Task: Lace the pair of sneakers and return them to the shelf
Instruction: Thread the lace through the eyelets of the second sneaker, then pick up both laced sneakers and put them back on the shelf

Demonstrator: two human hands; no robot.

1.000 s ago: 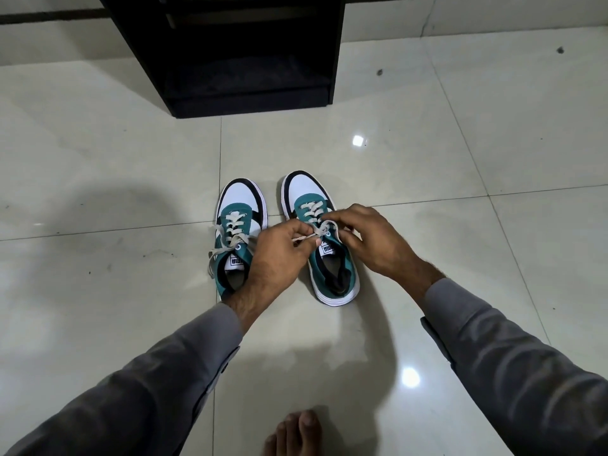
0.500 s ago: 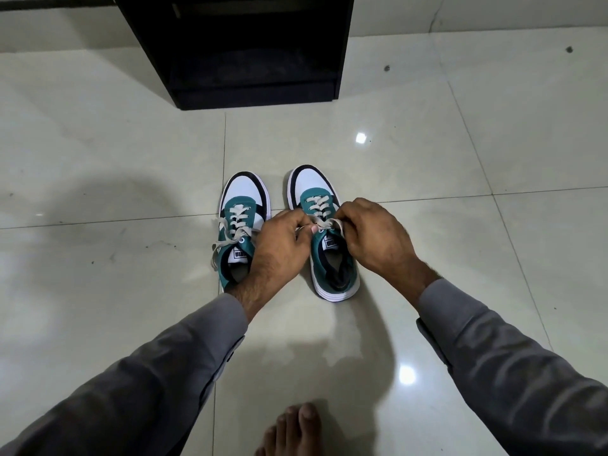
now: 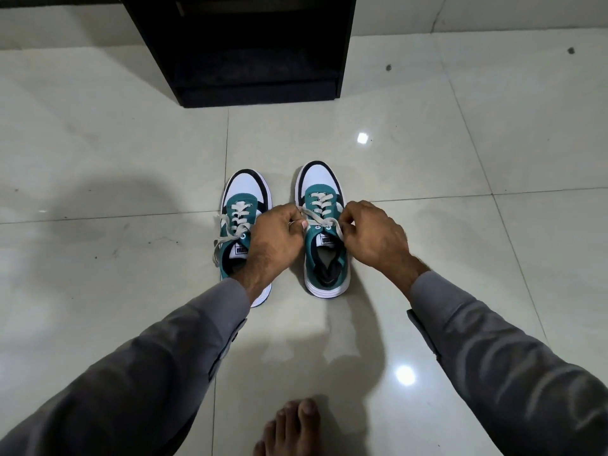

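Note:
Two teal, white and black sneakers stand side by side on the tiled floor, toes pointing away from me. The right sneaker (image 3: 324,258) carries a pale lace (image 3: 320,220) crossed up its tongue. My left hand (image 3: 274,240) pinches one end of that lace at the shoe's left side. My right hand (image 3: 371,235) pinches the other end at its right side. The left sneaker (image 3: 243,205) is laced too, with loose ends hanging over its left side; my left wrist hides its heel.
A black shelf unit (image 3: 250,47) stands on the floor straight ahead, beyond the shoes, its lowest compartment dark. Glossy pale floor tiles (image 3: 477,258) spread on all sides. My bare foot (image 3: 292,429) rests at the bottom edge.
Both hands have drawn slightly apart with the lace ends of the right sneaker. The camera has tilted, so the shoes and shelf sit lower in view.

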